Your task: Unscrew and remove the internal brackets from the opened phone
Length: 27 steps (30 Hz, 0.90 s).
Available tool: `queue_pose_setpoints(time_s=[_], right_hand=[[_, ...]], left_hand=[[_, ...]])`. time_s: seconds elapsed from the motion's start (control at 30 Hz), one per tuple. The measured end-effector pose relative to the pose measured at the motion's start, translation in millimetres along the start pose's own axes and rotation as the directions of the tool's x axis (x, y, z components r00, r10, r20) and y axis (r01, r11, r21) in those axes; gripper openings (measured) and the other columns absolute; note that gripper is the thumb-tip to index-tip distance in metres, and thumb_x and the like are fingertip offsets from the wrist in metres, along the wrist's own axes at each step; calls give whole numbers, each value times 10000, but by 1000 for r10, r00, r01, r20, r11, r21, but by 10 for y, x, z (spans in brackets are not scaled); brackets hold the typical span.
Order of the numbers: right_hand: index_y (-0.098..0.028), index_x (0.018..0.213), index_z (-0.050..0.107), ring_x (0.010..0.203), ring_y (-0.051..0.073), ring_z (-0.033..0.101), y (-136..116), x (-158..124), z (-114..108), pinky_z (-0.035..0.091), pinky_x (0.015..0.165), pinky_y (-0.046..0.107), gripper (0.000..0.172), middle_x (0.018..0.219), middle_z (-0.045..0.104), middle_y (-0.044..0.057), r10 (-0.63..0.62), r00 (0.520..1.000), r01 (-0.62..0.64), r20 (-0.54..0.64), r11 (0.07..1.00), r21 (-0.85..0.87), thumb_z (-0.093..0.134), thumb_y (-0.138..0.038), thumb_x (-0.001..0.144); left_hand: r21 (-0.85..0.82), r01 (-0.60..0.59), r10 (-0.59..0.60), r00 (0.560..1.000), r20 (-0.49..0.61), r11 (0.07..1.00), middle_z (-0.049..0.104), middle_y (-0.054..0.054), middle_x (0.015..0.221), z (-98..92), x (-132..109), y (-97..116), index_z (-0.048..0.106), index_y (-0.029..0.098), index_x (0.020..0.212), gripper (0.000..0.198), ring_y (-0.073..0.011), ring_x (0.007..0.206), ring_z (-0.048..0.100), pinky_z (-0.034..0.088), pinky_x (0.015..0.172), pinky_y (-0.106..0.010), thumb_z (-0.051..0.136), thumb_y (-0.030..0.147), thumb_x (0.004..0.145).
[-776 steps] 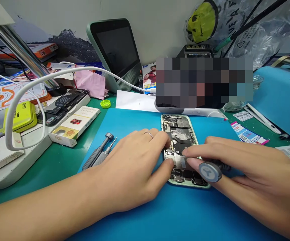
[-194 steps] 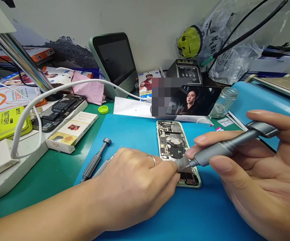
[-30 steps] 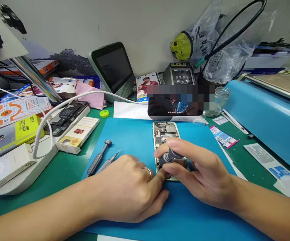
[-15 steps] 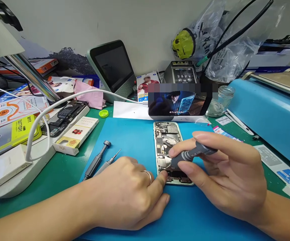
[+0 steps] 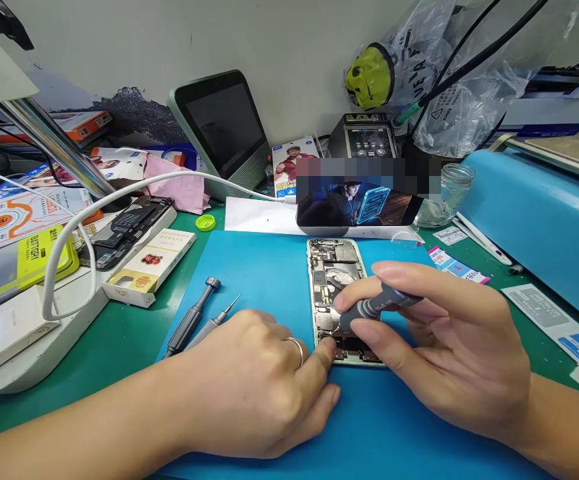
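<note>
An opened smartphone lies on the blue mat, its inner boards and battery area bare. My left hand, with a ring on one finger, is curled at the phone's lower left edge, one fingertip pressed on it. Between the thumb and fingers of my right hand is a short dark screwdriver, tilted over the lower half of the phone. Its tip is mostly hidden by its body and my fingers. Two more screwdrivers, a dark one and a grey one, rest left of the phone.
Behind the mat a phone playing a video leans with a white cable. A smart display, a glass jar and a blue machine stand around. Boxes and another opened phone crowd the left.
The view has shifted slightly. My right hand and the screwdriver have moved a little to the left; my left hand stays on the phone's edge.
</note>
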State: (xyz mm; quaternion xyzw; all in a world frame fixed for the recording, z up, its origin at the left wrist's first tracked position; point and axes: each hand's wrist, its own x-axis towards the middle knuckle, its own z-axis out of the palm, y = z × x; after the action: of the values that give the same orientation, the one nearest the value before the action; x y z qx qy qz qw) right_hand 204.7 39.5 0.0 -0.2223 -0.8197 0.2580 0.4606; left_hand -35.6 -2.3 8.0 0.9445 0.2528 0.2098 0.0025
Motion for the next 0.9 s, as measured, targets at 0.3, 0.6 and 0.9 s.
queue_pose_setpoints(time_s=[0.3, 0.6, 0.9], right_hand=[[-373, 1530, 614, 958, 168, 836, -29, 27, -2, 745, 835, 257, 627, 1306, 820, 36, 25, 1000, -25, 14, 999, -20, 730, -61, 998], [-409, 1600, 526, 949, 168, 827, -8, 5, -3, 740, 828, 271, 732, 1218, 810, 14, -8, 1000, 7, 29, 999, 42, 708, -36, 998], [-411, 1609, 484, 963, 150, 796, -1, 19, 46, 715, 847, 262, 693, 1122, 764, 1, 49, 999, -50, 17, 997, 62, 649, -48, 1042]], left_hand=[[2, 6, -6, 1000, 0, 1000, 651, 10, 645, 7, -3, -14, 756, 36, 1199, 368, -198, 475, 584, 465, 416, -408, 464, 250, 1133], [5, 1, -1, 1000, 10, 1000, 658, 12, 659, 9, 1, 11, 743, 19, 1225, 370, -191, 470, 589, 485, 425, -397, 462, 238, 1130], [8, 4, -4, 1000, 9, 1000, 659, 15, 668, 21, 8, 12, 740, 36, 1237, 354, -189, 479, 592, 485, 432, -394, 468, 236, 1130]])
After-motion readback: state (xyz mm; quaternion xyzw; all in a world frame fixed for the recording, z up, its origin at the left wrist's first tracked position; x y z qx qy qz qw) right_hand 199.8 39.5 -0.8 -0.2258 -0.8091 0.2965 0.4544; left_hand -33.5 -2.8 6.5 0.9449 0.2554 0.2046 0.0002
